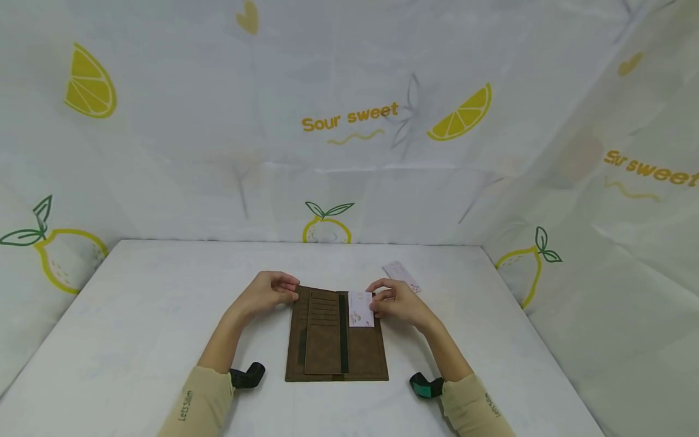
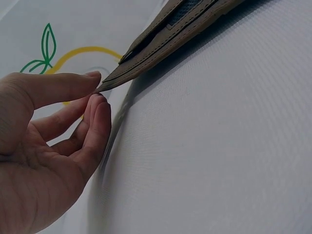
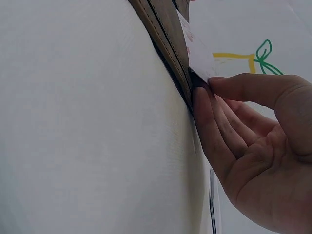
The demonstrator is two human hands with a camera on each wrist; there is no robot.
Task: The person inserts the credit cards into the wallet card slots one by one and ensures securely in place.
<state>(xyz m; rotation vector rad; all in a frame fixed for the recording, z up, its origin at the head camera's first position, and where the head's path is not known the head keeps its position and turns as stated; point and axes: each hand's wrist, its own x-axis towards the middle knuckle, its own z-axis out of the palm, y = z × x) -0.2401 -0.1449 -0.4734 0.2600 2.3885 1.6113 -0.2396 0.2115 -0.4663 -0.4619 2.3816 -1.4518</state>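
A brown wallet [image 1: 323, 355] lies spread flat on the white table, with several card slots on its left half and a dark strip near its middle. My left hand [image 1: 264, 294] pinches the wallet's upper left corner between thumb and fingers; the left wrist view shows that corner of the wallet [image 2: 161, 53] raised off the table. A white printed card [image 1: 360, 311] lies over the upper part of the right half. My right hand [image 1: 400, 301] pinches the card's right edge; in the right wrist view the thumb is on the card [image 3: 195, 46] and the fingers are at the wallet's edge.
Behind my right hand, a second pale printed card [image 1: 402, 274] lies on the white table [image 1: 164, 321]. White cloth [image 1: 349, 182] with lemon prints rises along the back and right sides. Each wrist wears a black device [image 1: 248, 375].
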